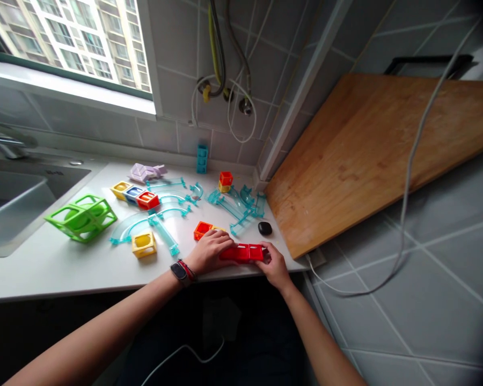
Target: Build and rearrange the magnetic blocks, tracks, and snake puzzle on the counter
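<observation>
A row of red toy blocks [248,252] lies lengthwise near the counter's front edge, between my two hands. My left hand [212,251] is closed over its left end, hiding that part. The fingers of my right hand [274,265] pinch the right end. Just behind my left hand sits an orange block [202,230] with a yellow one partly covered by my fingers. To the left stands a yellow hollow block [144,244]. Clear teal track pieces [165,234], some curved and some straight, lie behind it.
A green frame with a ball [84,217] stands near the sink [84,174]. Yellow, blue and red blocks [134,194], lilac pieces [145,171], a blue block column [202,159] and a small stack [225,181] lie farther back. A black case [264,228] and wooden board [370,150] are at right.
</observation>
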The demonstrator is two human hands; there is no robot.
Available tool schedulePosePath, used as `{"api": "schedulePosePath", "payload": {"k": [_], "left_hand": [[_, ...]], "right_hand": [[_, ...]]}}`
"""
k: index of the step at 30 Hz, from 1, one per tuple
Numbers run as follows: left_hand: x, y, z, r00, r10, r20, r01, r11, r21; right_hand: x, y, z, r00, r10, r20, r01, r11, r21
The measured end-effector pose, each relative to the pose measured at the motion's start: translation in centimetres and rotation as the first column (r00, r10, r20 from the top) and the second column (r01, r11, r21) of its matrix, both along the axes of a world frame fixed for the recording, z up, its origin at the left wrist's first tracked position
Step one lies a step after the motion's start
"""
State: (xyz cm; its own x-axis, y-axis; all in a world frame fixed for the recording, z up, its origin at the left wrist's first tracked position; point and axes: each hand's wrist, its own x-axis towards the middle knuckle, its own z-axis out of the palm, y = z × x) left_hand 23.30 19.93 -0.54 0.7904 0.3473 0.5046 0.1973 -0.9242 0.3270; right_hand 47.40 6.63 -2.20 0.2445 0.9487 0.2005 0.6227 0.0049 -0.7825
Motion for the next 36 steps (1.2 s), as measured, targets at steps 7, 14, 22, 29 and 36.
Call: {"api": "schedulePosePath", "payload": {"k": [7, 14, 22, 29, 36], "left_hand": [[0.1, -0.2, 0.0, 0.999, 0.019, 0.028, -0.019, 1.000, 0.010], [0.1, -0.1, -0.2, 0.996, 0.013, 0.085, -0.011, 1.000, -0.027], [0.2, -0.1, -0.3, 0.999, 0.020, -0.029, -0.020, 0.999, -0.027], [0.2, -0.1, -0.1, 1.000, -0.011, 0.010, 0.012, 0.996, -0.090], [0.0, 0.2, 0.4, 0.994, -0.058, 0.094, 0.075, 0.979, -0.192]], "right_hand": [[-0.1, -0.1, 0.4, 0.996, 0.018, -0.086, -0.023, 0.998, -0.054], [-0.3, -0.2, 0.8, 0.988, 0.035, -0.152, -0.047, 0.996, -0.079], [0.1, -0.4, 1.0, 0.999, 0.018, -0.046, -0.023, 0.994, -0.110], [-0.2, -0.7, 1.1, 0.995, -0.013, -0.104, 0.001, 0.993, -0.119], [2.2, -2.0, 3.8, 0.953, -0.025, -0.302, -0.002, 0.996, -0.088]]}}
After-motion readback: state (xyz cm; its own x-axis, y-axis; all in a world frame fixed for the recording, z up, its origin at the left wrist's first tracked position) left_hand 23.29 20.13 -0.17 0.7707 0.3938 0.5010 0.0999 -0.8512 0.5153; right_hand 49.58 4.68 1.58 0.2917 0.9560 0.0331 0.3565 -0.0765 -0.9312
